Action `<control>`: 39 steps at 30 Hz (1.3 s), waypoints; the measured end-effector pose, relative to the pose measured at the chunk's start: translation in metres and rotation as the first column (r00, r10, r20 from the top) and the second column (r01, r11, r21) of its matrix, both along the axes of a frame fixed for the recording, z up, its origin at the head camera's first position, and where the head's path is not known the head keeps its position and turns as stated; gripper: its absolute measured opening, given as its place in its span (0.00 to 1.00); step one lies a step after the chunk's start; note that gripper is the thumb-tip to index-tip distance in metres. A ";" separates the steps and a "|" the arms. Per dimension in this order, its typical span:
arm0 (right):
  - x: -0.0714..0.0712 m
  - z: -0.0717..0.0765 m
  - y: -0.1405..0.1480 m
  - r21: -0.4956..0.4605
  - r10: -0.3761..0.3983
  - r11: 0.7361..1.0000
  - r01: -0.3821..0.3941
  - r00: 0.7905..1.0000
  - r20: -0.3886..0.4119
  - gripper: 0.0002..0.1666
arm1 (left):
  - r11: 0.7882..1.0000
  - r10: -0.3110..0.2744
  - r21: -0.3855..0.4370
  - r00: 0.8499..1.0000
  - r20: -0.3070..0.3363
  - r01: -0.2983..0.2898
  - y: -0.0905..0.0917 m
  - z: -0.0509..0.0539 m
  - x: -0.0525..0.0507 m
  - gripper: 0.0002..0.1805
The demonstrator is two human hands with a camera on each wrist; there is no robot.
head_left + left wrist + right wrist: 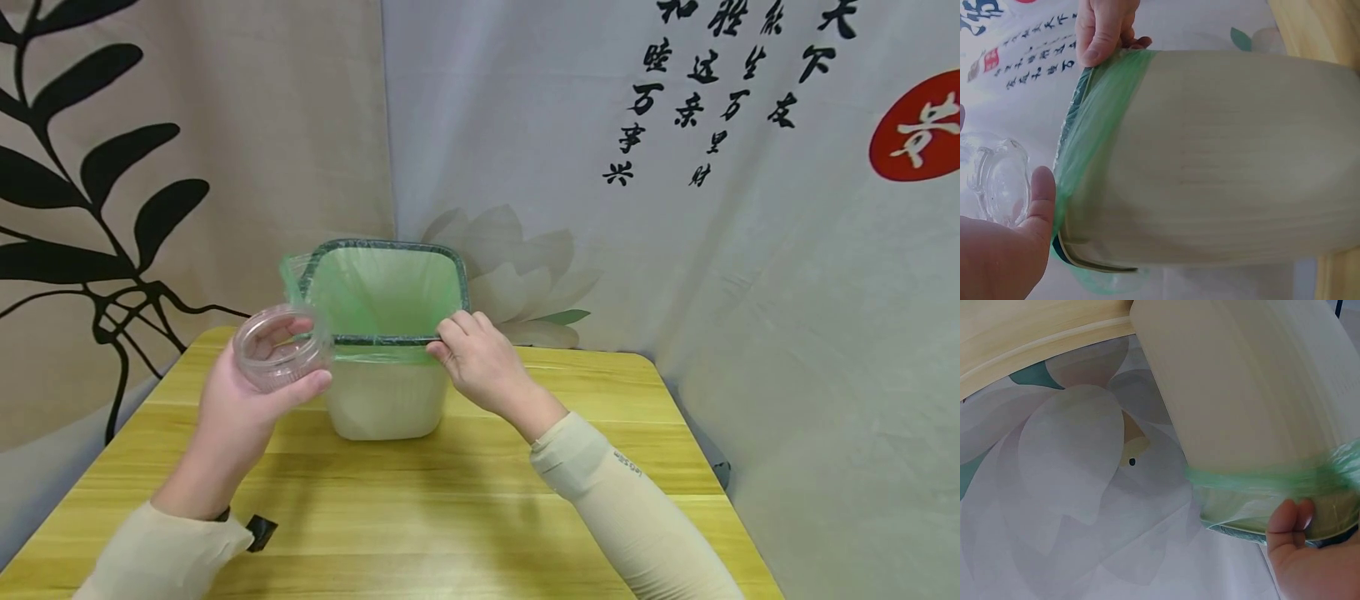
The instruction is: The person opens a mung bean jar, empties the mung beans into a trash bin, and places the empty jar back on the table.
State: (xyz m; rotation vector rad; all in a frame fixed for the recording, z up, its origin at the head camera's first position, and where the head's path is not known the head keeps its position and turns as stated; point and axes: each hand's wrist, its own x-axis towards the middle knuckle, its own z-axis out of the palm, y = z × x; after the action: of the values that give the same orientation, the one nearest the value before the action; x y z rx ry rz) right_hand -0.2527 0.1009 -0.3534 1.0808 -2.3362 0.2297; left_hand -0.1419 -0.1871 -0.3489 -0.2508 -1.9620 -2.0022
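Note:
My left hand (243,400) holds a clear, round plastic container (273,368) near the left front of a waste bin. The container looks see-through, with thumb and fingers around its side; the left wrist view shows its clear wall (1005,184) beside the bin's rim. The cream bin (386,404) stands upright, lined with a thin green plastic bag (378,292) folded over its dark rim (382,340). At the front right corner, my right hand (483,367) grips that rim and the bag edge, thumb outside in the right wrist view. The bin's floor is hidden.
The bin stands on a yellow wood-grain table (480,508). Behind it hangs a pale cloth backdrop (525,125) with printed leaves, a lotus and black characters. A black strap end (261,533) sticks out from the left sleeve.

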 end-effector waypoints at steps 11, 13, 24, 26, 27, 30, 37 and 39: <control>-0.001 0.000 -0.001 0.005 -0.010 1.000 0.009 1.000 0.026 0.16 | 0.999 -0.030 0.034 1.000 0.006 0.030 0.005 -0.027 0.009 0.43; -0.001 0.000 -0.001 0.000 -0.008 1.000 0.008 1.000 0.026 0.15 | 0.998 -0.040 0.040 0.999 0.009 0.039 0.006 -0.031 0.010 0.43; -0.002 -0.001 0.000 0.001 0.003 1.000 -0.003 1.000 0.020 0.29 | 0.998 -0.052 0.021 0.998 0.023 0.051 0.012 -0.041 0.013 0.44; -0.002 -0.001 0.000 -0.003 0.002 1.000 -0.002 1.000 0.022 0.26 | 0.999 -0.051 0.009 0.998 0.026 0.050 0.013 -0.043 0.014 0.44; -0.002 -0.002 0.000 -0.006 0.001 1.000 -0.001 1.000 0.024 0.23 | 0.999 -0.052 0.007 0.998 0.026 0.052 0.013 -0.044 0.014 0.44; -0.002 -0.002 -0.001 -0.017 -0.001 1.000 0.001 0.999 0.038 0.17 | 0.998 -0.055 0.006 0.998 0.023 0.055 0.015 -0.047 0.014 0.44; -0.003 -0.004 -0.002 -0.045 -0.015 0.999 0.020 0.995 0.101 0.21 | 0.997 -0.072 0.012 0.997 0.018 0.072 0.016 -0.054 0.012 0.44; -0.003 -0.004 -0.003 -0.051 -0.022 0.998 0.028 0.992 0.127 0.25 | 0.997 -0.078 0.010 0.997 0.023 0.078 0.016 -0.055 0.012 0.44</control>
State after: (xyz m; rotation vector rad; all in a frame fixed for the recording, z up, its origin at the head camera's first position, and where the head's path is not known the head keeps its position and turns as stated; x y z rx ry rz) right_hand -0.2556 0.0984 -0.3570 1.0383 -2.4400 0.3581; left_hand -0.1302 -0.1714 -0.4037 -0.3075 -1.9859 -2.0706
